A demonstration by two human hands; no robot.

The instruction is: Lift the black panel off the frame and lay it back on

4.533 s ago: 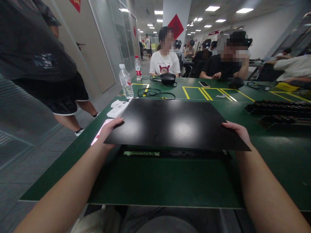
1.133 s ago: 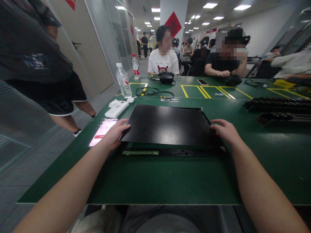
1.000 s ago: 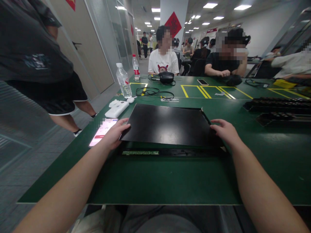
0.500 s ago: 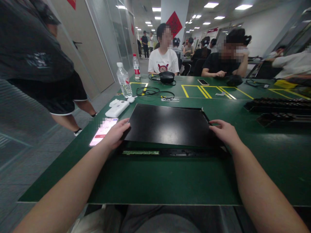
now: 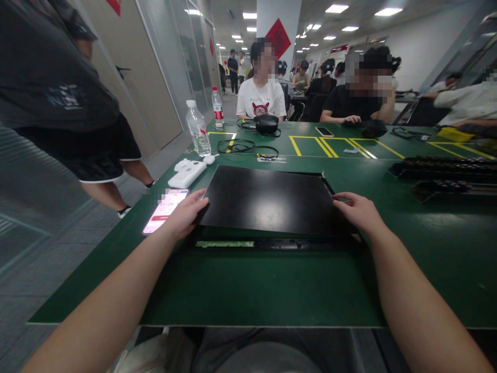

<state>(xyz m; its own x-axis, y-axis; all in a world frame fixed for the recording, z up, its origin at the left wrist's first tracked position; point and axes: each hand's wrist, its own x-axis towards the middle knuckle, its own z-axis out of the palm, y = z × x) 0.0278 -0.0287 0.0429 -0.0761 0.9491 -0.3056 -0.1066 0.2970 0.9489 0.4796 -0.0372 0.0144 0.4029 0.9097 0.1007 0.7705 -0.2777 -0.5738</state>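
A flat, glossy black screen panel lies slightly askew over a black frame. Along the frame's near side shows a narrow green circuit board. My left hand grips the panel's left edge, thumb on top and the other fingers partly out of sight. At the opposite edge, my right hand pinches the panel between thumb and fingers. The frame's far right corner sticks out beyond the panel; most of its inside is covered.
Left of the panel are a lit phone, a white power bank and a water bottle. Cables lie beyond it. Dark strip-like parts lie at right on the green table. Two people sit opposite; another stands at left.
Both hands and the panel stay almost still. The person standing at left has shifted very slightly, and a seated person's hand across the table has moved a little.
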